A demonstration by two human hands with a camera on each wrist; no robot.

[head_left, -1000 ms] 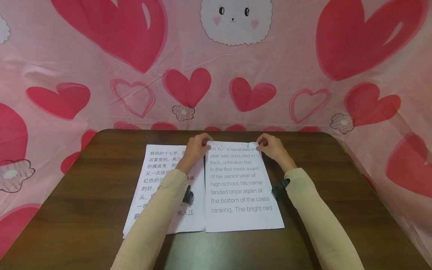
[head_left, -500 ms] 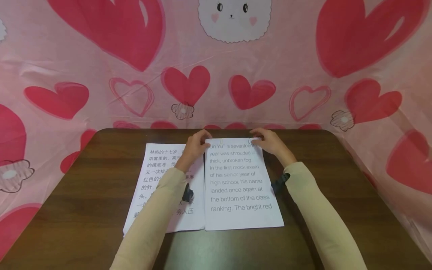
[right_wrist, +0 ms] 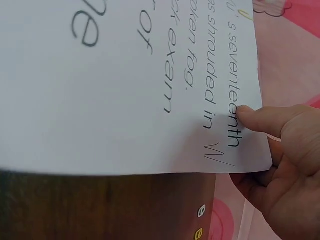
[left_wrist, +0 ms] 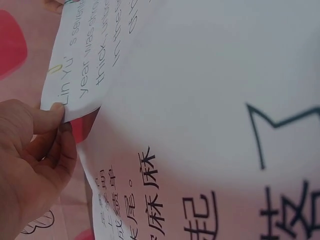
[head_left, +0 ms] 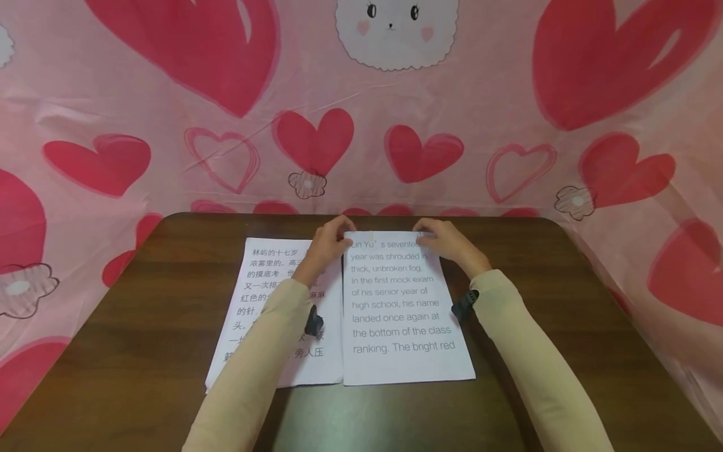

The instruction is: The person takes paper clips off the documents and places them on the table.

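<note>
A white sheet with English text (head_left: 395,314) lies on the table. My left hand (head_left: 327,248) pinches its upper left corner, thumb on top and fingers curled beneath in the left wrist view. Across from it, my right hand (head_left: 449,242) pinches the top edge near the upper right corner; in the right wrist view its thumb (right_wrist: 260,119) presses on the print. A yellow paper clip (left_wrist: 55,69) sits on the top edge between the hands. A dark clip (head_left: 420,234) beside my right fingers is mostly hidden.
A sheet with Chinese text (head_left: 271,276) lies close along the left side, partly covered by my left arm. Both rest on a brown wooden table (head_left: 141,326) before a pink heart-patterned cloth (head_left: 361,94). Two small loop shapes (right_wrist: 201,211), white and yellow, appear near the table edge.
My right hand has slid left along the top edge, from the corner to over the dark clip. My left hand has stayed at its corner.
</note>
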